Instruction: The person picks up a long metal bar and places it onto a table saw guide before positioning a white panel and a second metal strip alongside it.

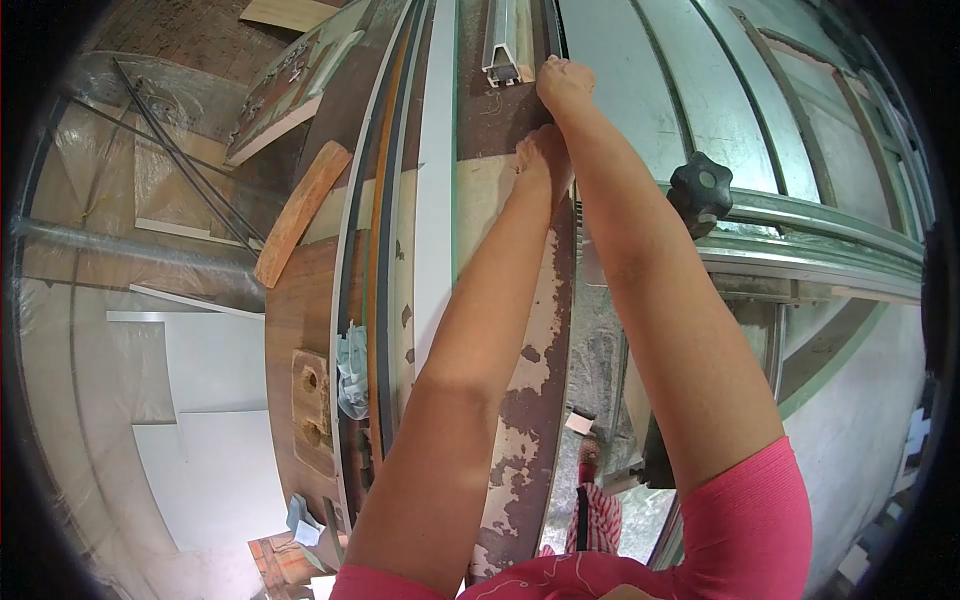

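Both my arms reach far forward over a worn wooden board (520,400) with peeling pale coating. My left hand (543,160) rests on the board's far part, fingers curled down against the surface. My right hand (563,83) lies a little farther out, beside the end of an aluminium profile (503,50) that lies along the board. Whether either hand actually grips anything cannot be made out. A long white strip (435,200) runs along the board's left side.
A black star knob (700,190) sits on a metal rail (820,230) of the green-framed machine table at right. Left of the board lie dark and white edge strips, a wooden slat (300,210), white panels (210,400) and plastic-covered stock on the floor.
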The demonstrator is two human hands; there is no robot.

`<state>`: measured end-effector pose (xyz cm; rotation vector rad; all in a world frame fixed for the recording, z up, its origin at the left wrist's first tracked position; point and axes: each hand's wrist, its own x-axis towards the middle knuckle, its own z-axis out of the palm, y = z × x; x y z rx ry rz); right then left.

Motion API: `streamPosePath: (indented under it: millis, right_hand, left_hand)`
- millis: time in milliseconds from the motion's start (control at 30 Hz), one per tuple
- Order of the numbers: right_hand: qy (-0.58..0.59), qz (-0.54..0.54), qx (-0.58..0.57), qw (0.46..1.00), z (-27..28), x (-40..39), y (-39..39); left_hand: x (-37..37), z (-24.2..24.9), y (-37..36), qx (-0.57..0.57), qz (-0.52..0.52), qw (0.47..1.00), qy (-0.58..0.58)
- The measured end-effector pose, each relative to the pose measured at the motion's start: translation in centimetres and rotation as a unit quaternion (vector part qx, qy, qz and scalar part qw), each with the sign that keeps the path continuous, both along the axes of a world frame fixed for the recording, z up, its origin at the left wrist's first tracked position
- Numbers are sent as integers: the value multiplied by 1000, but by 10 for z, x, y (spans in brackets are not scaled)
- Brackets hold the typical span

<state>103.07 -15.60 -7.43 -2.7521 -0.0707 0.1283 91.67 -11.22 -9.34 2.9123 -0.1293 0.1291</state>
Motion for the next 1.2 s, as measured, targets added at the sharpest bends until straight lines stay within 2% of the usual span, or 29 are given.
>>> streamPosePath:
  millis: [67,133,267,333,467,533,567,633,1033,1133,1200]
  right_hand:
    - [8,-7,4,1000,7,0,0]
    - [17,-14,7,1000,9,1,0]
    - [30,-2,-10,999,13,6,1]
    - [37,7,-16,999,14,8,-1]
    - [26,14,-15,999,13,11,-1]
    - [21,11,-13,1000,12,13,-1]
    - [21,11,-14,1000,11,15,-1]
    - [20,10,-15,1000,8,20,0]
    - [40,13,-1,999,13,24,-2]
    - [14,11,-3,1000,-1,32,2]
    - [-30,-20,-2,999,-16,45,8]
  left_hand:
    - [11,-9,2,14,3,1000,-11]
    - [19,-14,3,98,-1,995,21]
    - [32,-20,4,75,26,995,59]
    - [37,-22,4,28,52,996,63]
    - [38,-17,7,65,16,995,69]
    - [39,-24,13,27,-25,999,-26]
    - [41,-23,10,27,-26,999,-26]
    - [47,-18,5,64,30,994,79]
    - [64,-24,7,37,43,996,65]
    - [60,-19,5,87,30,993,69]
    - [71,-39,9,88,26,994,54]
